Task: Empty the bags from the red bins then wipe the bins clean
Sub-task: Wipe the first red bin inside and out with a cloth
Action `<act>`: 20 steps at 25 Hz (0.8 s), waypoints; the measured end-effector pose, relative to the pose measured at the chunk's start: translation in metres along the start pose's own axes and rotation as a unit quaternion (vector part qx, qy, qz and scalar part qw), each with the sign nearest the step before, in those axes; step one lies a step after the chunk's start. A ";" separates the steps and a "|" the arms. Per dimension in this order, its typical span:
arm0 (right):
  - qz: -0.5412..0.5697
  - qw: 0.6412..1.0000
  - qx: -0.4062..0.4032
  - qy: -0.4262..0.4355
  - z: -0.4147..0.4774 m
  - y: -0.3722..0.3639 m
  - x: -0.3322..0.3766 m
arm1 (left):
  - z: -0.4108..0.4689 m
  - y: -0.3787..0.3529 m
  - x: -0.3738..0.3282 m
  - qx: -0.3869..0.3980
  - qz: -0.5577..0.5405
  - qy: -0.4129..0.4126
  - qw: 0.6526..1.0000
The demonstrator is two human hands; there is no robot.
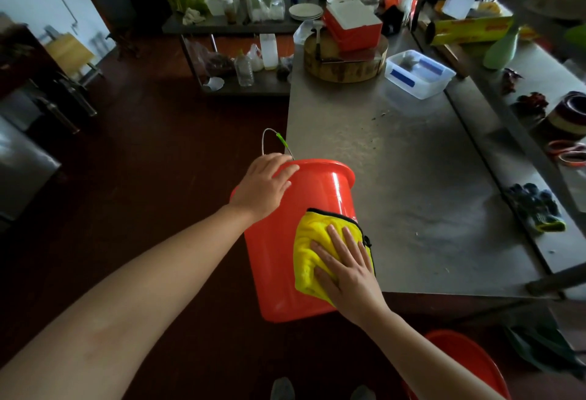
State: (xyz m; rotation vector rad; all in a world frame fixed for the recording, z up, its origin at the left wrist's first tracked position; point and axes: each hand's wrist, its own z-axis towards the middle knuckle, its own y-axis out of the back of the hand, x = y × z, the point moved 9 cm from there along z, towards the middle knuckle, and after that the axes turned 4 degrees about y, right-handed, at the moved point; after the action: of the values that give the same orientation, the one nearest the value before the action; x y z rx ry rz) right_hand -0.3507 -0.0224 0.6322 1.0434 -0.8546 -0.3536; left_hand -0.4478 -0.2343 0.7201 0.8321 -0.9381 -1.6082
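Observation:
A red bin (279, 260) is tipped on its side against the corner of the steel table, its rim pointing away from me and its wire handle (269, 139) sticking up beyond the rim. My left hand (263, 187) rests on the bin's upper side near the rim, fingers laid over the curve. My right hand (345, 269) presses a yellow cloth (310, 241) with a black edge flat against the bin's outer wall, fingers straight and spread. A second red bin (459, 364) shows at the bottom right, partly hidden by my right forearm.
The steel table (412, 177) runs along the right, with a wooden chopping block (345, 63), a red and white box (355, 25) and a clear plastic tub (418, 74) at its far end. Dark gloves (536, 206) lie at its right edge. Cluttered shelves stand behind; dark red floor lies left.

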 end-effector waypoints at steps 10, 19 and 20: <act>0.077 0.995 -0.037 -0.060 -0.030 0.008 -0.029 | 0.042 -0.023 -0.040 0.051 -0.013 -0.041 0.998; 0.180 0.970 -0.096 -0.133 -0.080 0.028 -0.081 | 0.083 -0.054 -0.133 0.126 0.050 -0.054 0.989; 0.179 0.968 -0.103 -0.141 -0.085 0.035 -0.088 | 0.090 -0.059 -0.140 0.140 0.051 -0.034 0.988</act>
State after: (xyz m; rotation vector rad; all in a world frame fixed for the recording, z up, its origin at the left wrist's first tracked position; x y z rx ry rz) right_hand -0.3468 0.1021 0.6037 0.6367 -1.2135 -0.2795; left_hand -0.5227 -0.0749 0.7165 0.9076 -1.2556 -1.4444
